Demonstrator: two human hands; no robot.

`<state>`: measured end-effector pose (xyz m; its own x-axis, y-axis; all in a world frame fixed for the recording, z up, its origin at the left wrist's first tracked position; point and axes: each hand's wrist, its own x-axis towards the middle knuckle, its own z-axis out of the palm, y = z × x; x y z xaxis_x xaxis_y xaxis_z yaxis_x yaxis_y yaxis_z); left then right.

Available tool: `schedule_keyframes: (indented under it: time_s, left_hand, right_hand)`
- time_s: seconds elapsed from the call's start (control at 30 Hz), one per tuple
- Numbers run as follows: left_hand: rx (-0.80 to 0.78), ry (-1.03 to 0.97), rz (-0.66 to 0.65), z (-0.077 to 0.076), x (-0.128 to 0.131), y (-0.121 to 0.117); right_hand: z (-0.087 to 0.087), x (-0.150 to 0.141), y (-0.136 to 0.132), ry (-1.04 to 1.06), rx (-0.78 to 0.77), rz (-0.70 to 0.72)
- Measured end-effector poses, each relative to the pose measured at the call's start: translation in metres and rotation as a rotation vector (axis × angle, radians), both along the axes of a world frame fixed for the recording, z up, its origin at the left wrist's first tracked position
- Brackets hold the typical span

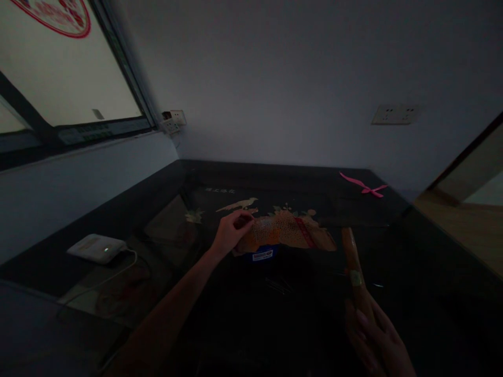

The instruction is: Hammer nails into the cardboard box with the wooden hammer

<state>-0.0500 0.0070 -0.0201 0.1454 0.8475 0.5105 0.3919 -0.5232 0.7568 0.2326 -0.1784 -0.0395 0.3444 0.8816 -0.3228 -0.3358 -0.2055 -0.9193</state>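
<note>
- Orange-brown dotted long piece [286, 231] spans nine-to-three on the black desk [243, 319].
- Left hand [231, 230] is nearer, fingertips together at the piece's ten-o'clock end.
- Right hand [373, 324] clamps a brown wooden handle [350, 251], four o'clock.

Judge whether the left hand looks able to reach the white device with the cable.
Probably yes: nothing seems to stand on the tabletop between the left hand and the white device.
</note>
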Motion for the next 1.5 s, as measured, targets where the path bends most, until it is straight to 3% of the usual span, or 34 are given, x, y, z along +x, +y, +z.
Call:
schedule_keyframes:
  time_s: [0.37, 0.47, 0.7, 0.83, 1.03, 1.27, 1.5]
  left_hand:
    - [-0.033, -0.018, 0.005, 0.002, -0.001, -0.007]
    - [-0.027, -0.034, -0.01, -0.001, 0.0, -0.008]
    - [-0.025, -0.019, -0.014, -0.008, -0.001, -0.003]
    - [-0.036, -0.016, -0.012, -0.011, -0.001, -0.001]
    - [-0.024, -0.033, -0.018, -0.009, 0.001, -0.004]
    - [-0.027, 0.049, 0.018, -0.003, 0.0, -0.006]
    - [-0.041, 0.021, 0.016, -0.003, 0.001, -0.007]
  right_hand:
    - [-0.01, 0.0, 0.007, -0.072, 0.031, 0.111]
    - [0.006, -0.008, 0.015, -0.14, 0.064, 0.193]
    - [0.071, -0.03, 0.04, -0.396, 0.146, 0.472]
    - [0.088, -0.044, 0.053, -0.492, 0.163, 0.517]
    - [0.09, -0.055, 0.059, -0.643, 0.284, 0.518]
    - [0.097, -0.054, 0.054, -0.702, 0.263, 0.512]
    - [0.09, -0.055, 0.054, -0.7, 0.245, 0.58]
